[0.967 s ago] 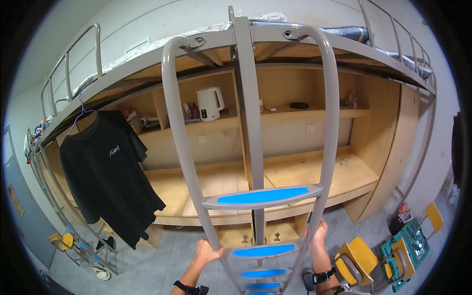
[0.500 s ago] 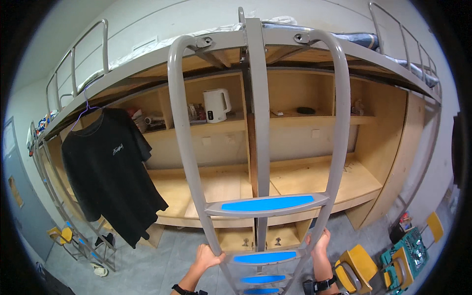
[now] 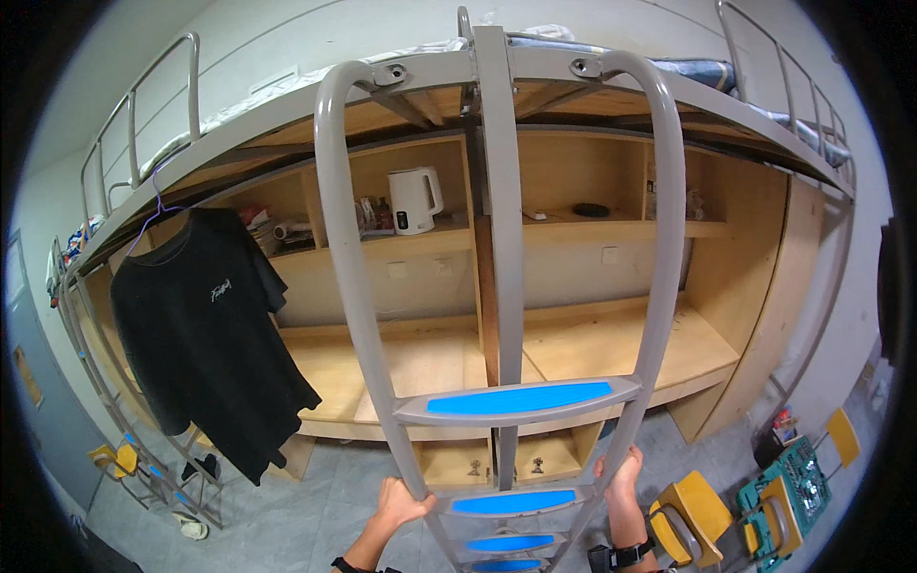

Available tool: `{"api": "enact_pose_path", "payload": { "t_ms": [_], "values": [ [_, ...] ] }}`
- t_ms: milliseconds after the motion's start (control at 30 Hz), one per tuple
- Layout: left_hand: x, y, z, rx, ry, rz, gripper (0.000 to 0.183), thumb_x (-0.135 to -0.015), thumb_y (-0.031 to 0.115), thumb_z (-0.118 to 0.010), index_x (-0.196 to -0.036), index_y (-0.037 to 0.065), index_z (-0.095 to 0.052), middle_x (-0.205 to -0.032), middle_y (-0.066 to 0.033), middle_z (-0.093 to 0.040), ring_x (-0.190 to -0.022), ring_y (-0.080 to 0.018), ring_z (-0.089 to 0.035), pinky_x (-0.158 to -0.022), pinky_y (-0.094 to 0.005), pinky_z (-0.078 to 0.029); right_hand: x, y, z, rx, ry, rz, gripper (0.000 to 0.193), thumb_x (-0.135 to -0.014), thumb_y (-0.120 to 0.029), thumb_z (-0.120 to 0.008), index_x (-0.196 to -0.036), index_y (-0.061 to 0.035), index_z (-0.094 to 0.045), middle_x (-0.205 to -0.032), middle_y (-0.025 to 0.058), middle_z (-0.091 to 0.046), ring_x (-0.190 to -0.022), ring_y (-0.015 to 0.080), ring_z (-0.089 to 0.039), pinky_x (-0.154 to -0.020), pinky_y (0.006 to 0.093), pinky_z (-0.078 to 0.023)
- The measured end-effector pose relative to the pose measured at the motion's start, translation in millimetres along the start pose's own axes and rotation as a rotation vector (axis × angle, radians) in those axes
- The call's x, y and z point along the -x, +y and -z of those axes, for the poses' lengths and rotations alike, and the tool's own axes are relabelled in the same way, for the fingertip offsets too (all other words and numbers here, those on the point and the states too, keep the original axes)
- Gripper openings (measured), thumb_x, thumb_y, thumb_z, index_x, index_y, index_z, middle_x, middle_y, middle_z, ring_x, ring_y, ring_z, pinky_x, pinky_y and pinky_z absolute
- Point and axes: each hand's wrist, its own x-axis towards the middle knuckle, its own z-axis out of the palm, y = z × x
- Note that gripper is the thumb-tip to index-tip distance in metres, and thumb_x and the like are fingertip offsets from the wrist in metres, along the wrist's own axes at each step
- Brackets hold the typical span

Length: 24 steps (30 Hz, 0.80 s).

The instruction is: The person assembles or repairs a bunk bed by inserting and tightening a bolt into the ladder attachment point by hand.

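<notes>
A grey metal ladder [image 3: 351,286] with blue step pads [image 3: 521,398] rises in front of me, its curved top ends meeting the bunk bed's frame [image 3: 430,72]. Whether those ends are fastened to the frame I cannot tell. My left hand [image 3: 401,504] is closed around the left side rail, near the second step from the top. On the opposite rail, my right hand [image 3: 623,468] grips slightly higher, its fingers partly hidden behind the metal. Dark bands circle both wrists.
Under the bunks stands a wooden desk [image 3: 611,336] with shelves holding a white electric kettle [image 3: 414,201]. A black T-shirt [image 3: 205,334] hangs from the left bunk. Yellow chairs [image 3: 702,506] and an open green tool case [image 3: 800,482] are at lower right.
The ladder's upper part looks slightly wider and nearer, its left rail shifted left. The bed and shelves have shifted slightly in view. Both hands keep their hold on the rails.
</notes>
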Motion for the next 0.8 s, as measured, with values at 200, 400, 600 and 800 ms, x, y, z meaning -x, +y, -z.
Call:
{"api": "enact_pose_path", "payload": {
  "t_ms": [200,400,600,800],
  "values": [
    [9,-12,-5,-0.019,0.004,-0.039,0.027,-0.062,0.031,-0.067,-0.060,0.004,-0.064,-0.058,-0.0146,-0.063,-0.057,-0.0346,-0.063,-0.055,-0.0417,-0.051,7,-3,-1,0.007,-0.002,-0.016,0.028,-0.098,-0.021,-0.034,-0.080,-0.0029,-0.046,-0.048,0.0066,-0.040,-0.031,0.0216,-0.039,-0.030,0.0343,-0.031],
    [6,-8,-2,0.016,-0.026,0.031,0.028,-0.062,0.032,-0.067,-0.061,0.004,-0.065,-0.059,-0.0153,-0.063,-0.057,-0.0353,-0.063,-0.056,-0.0424,-0.051,5,3,8,0.009,-0.092,0.041,0.028,-0.098,-0.023,-0.035,-0.082,-0.0034,-0.046,-0.047,0.0064,-0.039,-0.030,0.0215,-0.038,-0.030,0.0344,-0.029],
    [5,-7,-6,0.010,0.028,0.023,0.027,-0.060,0.032,-0.067,-0.060,0.005,-0.065,-0.058,-0.0148,-0.062,-0.056,-0.0356,-0.063,-0.055,-0.0427,-0.051,10,-5,7,-0.006,-0.020,-0.038,0.022,-0.097,-0.021,-0.037,-0.089,-0.0028,-0.047,-0.053,0.0073,-0.044,-0.036,0.0224,-0.045,-0.032,0.0348,-0.034],
    [5,-5,-5,-0.001,0.059,0.032,0.026,-0.059,0.030,-0.068,-0.059,0.005,-0.064,-0.058,-0.0142,-0.062,-0.056,-0.0352,-0.063,-0.054,-0.0427,-0.051,21,-14,-6,0.017,-0.038,-0.006,0.020,-0.096,-0.020,-0.043,-0.089,-0.0035,-0.051,-0.060,0.0054,-0.049,-0.044,0.0192,-0.047,-0.040,0.0344,-0.037]
  ]
}}
